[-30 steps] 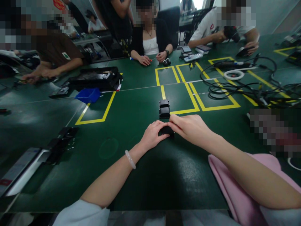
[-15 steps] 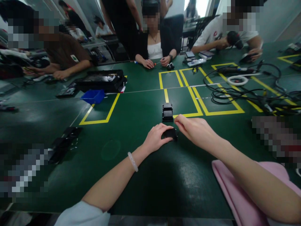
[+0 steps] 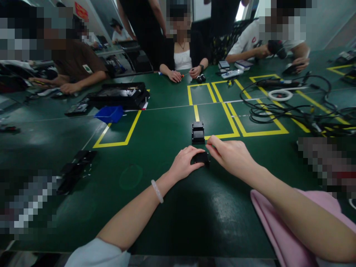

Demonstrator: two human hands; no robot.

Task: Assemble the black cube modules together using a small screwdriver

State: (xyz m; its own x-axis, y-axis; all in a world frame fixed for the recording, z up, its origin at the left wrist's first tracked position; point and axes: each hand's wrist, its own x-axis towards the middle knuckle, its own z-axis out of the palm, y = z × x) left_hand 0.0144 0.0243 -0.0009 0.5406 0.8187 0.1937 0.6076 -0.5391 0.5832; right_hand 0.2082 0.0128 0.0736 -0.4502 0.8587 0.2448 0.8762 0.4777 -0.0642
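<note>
A: What do you see on my screen?

B: I see the left hand (image 3: 185, 162) lying over a small black part (image 3: 200, 158) on the green worktop (image 3: 167, 207). Its fingers curl down on the part, so that grip is closed on it. Most of the part is hidden under those fingers, and I cannot tell its shape.

A: And the other hand?

B: The right hand (image 3: 232, 155) is just beside the part, on its right. Its fingertips come close to the part's top corner. I cannot tell if they touch it, or if that grip pinches anything.

A: What sits past the hands?

B: A black block (image 3: 198, 132) stands near them, by the yellow tape lines (image 3: 230, 118). It looks like two pieces in a row, but it is too dark to be sure.

A: Anything cut off?

B: A pink cloth (image 3: 278, 218) runs off the bottom right edge. Dark flat pieces (image 3: 73, 170) lie far left, partly blurred. A blue tray (image 3: 109, 113) and a black case (image 3: 119, 94) sit further back. Tangled cables (image 3: 280, 107) lie to the right. Other people sit around the far side, and their hands rest on the worktop.
</note>
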